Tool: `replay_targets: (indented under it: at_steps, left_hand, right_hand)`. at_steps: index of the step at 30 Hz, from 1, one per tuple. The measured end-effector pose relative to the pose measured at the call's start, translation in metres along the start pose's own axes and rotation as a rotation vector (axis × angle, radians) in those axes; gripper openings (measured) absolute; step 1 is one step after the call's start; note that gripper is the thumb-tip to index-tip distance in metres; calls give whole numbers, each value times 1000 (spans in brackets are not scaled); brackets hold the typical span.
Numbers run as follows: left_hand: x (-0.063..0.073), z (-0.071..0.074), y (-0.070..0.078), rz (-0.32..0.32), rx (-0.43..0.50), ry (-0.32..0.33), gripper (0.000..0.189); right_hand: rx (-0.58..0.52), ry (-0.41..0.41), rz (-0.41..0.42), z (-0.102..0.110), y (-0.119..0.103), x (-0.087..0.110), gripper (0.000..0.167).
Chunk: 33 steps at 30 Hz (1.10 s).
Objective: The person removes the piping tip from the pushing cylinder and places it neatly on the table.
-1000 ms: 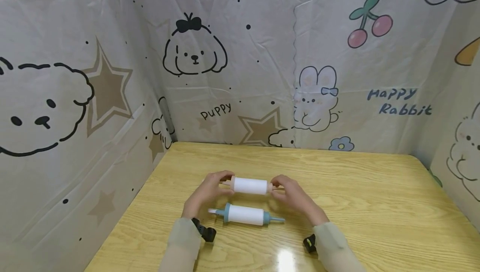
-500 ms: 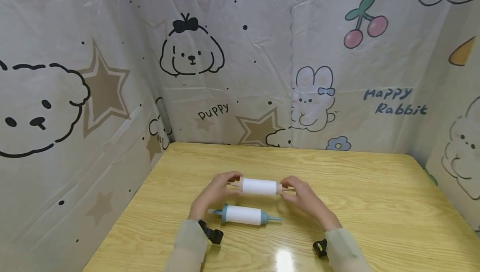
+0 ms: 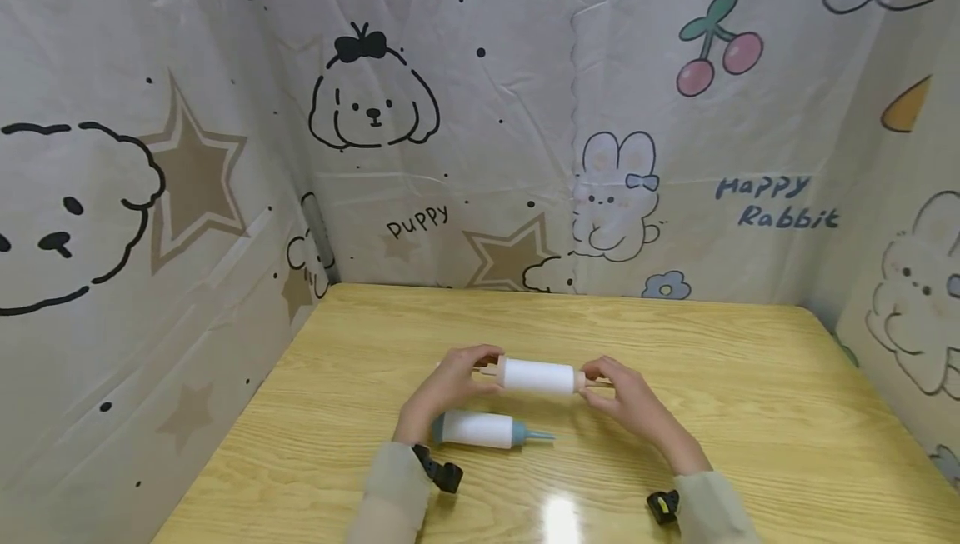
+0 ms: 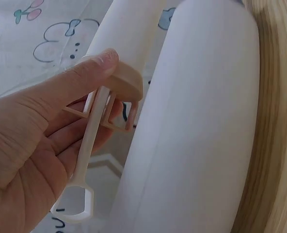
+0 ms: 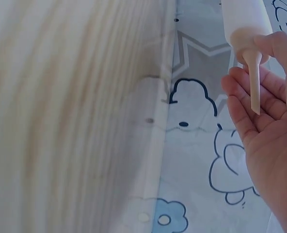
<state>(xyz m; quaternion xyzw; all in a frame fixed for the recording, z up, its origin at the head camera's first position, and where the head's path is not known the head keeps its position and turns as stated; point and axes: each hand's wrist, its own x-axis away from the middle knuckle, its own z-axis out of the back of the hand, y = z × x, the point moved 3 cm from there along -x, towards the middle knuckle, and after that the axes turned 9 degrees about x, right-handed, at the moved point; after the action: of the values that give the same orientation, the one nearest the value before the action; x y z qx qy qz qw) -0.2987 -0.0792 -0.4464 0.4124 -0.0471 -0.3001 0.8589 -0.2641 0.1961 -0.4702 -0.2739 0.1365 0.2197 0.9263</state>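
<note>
My two hands hold a white syringe with peach ends [image 3: 537, 376] crosswise between them, over the table. My left hand [image 3: 453, 381] pinches its peach collar, the thumb on top and the fingers beneath. A thin plunger with a ring end [image 4: 87, 201] runs back past the left palm. At the other end, my right hand [image 3: 630, 402] pinches the cap, and the tapered nozzle [image 5: 254, 82] points toward its palm. Nearer me lies a second syringe, white with blue ends [image 3: 480, 430]; its plunger end is hidden behind my left hand. Its barrel [image 4: 192, 107] looms large in the left wrist view.
The wood-grain table [image 3: 750, 411] is enclosed by a printed cloth [image 3: 450, 69] at the back and both sides. Black wrist cameras [image 3: 442, 471] sit at both cuffs.
Both hands have carried the peach-ended syringe to the right, past the blue-ended one. My left hand now covers the blue-ended syringe's plunger. The head view has turned slightly right.
</note>
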Motion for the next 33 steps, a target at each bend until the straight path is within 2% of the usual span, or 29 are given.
replay_targets:
  at_steps: [4, 15, 25, 28, 33]
  left_hand:
    - [-5, -8, 6, -28, -33, -11, 55]
    - [-18, -25, 20, -51, -29, -24, 53]
    - [-18, -31, 22, -40, 5, -28, 52]
    - [-18, -31, 22, -38, -8, -23, 52]
    - [-18, -30, 23, -36, -18, -14, 54]
  right_hand:
    - [17, 18, 2, 6, 7, 8, 24]
    - [41, 60, 11, 20, 22, 21, 24]
    - [4, 37, 6, 24, 26, 25, 22]
    - [-55, 7, -54, 25, 27, 25, 23]
    - [-249, -84, -256, 24, 36, 23, 35]
